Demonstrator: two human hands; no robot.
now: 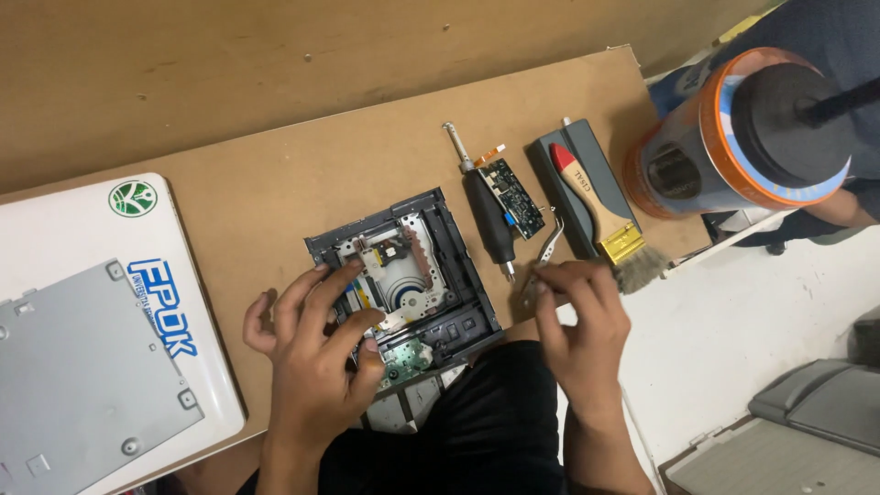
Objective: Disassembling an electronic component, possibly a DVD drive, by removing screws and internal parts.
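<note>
While the camera looks straight down, a person's two bare hands work at the near edge of a brown board desk (275, 183). An opened optical disc drive (403, 275) lies flat near the middle of that edge, its dark frame square to the view, with a silvery metal mechanism and a green circuit board showing inside. The left hand (316, 353) rests on the drive's near left corner, fingers (344, 280) spread across the mechanism and thumb by the green board; its grip is loose and wide, pressing on the drive rather than closing around it. The right hand (582, 321) sits just right of the drive, near the desk's near right corner, its grip pinched narrow around bent metal tweezers (547, 252) whose arms point away from the person.

Beyond the right hand, a black screwdriver (486, 206) with a silver shaft lies beside a small dark circuit board (511, 197) with an orange ribbon end. Next to these, a paintbrush (600, 215) with a wooden handle, red tip and brass ferrule lies on a grey rectangular case (573, 156). A white laptop lid (87, 312) with a grey panel covers the desk's left end. An orange-rimmed cylindrical container (733, 137) stands past the right edge.
</note>
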